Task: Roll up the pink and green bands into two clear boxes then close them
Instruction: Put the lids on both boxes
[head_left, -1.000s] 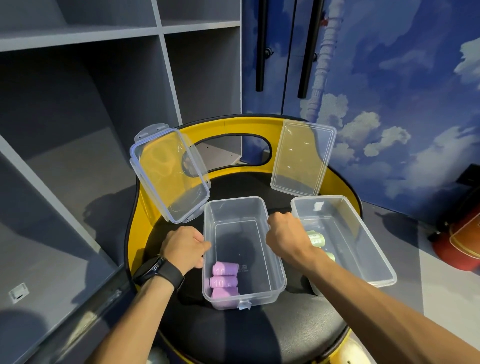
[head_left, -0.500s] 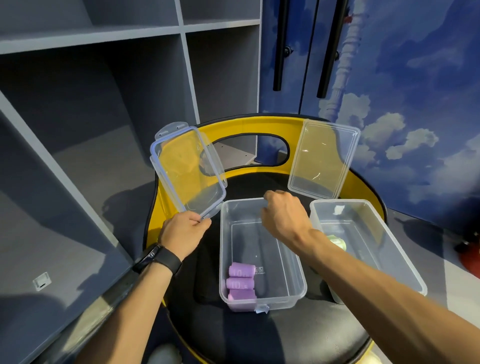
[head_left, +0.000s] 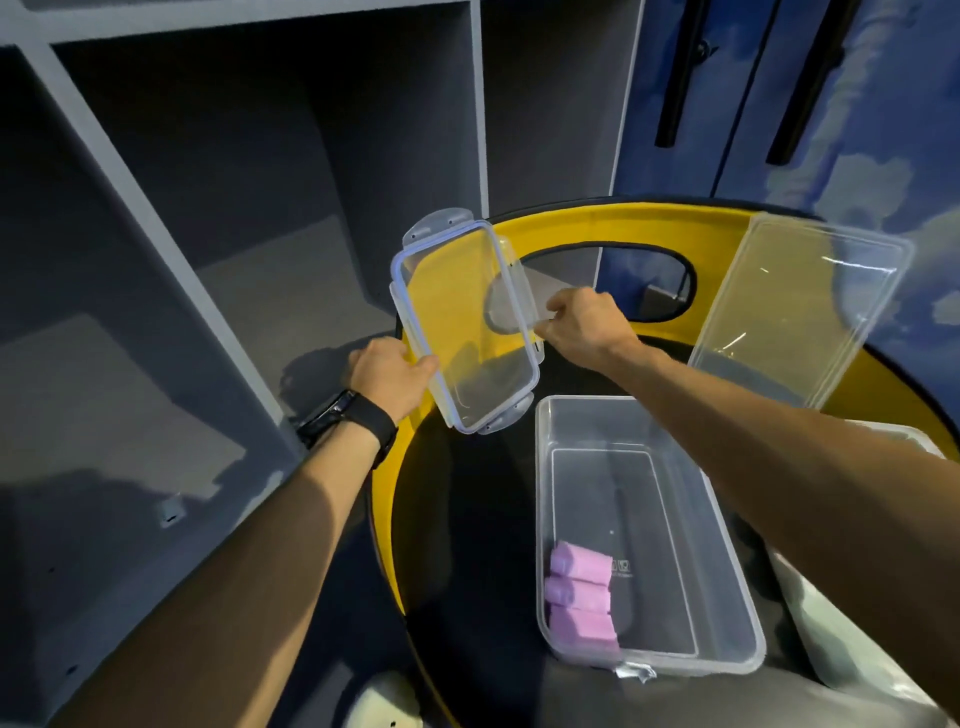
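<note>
Both hands' fingers (head_left: 423, 366) curled, pinching clear lid (head_left: 465, 327) edges.

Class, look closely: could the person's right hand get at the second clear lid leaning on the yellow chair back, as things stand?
Probably yes, once it lets go. The right hand is pinching the clipped lid; the second lid leans beside it with nothing between them.
</note>
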